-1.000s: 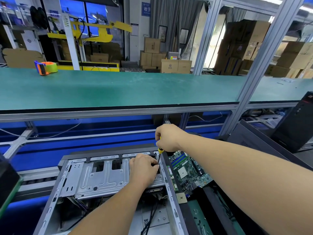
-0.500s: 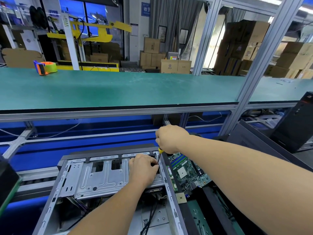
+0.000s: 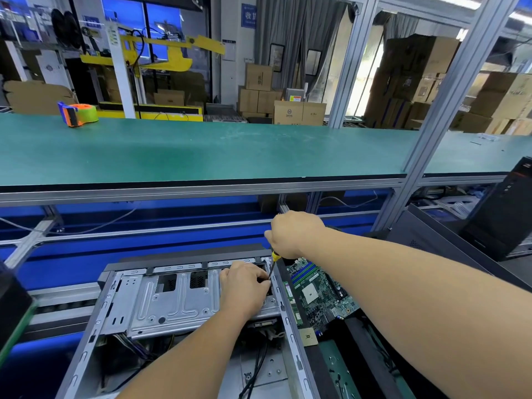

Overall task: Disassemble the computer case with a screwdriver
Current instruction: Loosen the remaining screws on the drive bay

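Note:
An open grey computer case lies in front of me with a silver drive bracket across its top. My right hand grips a screwdriver with a yellow collar and a dark shaft that points down at the bracket's far right corner. My left hand rests on that right end of the bracket, fingers pinched around the shaft's tip. The screw itself is hidden under my fingers.
A green motherboard lies just right of the case. Black case panels stand at the right. A green shelf spans above, with a tape dispenser at its far left. A slanted aluminium post rises on the right.
My right hand has risen slightly and turned on the screwdriver handle. My left hand stays on the bracket's right end.

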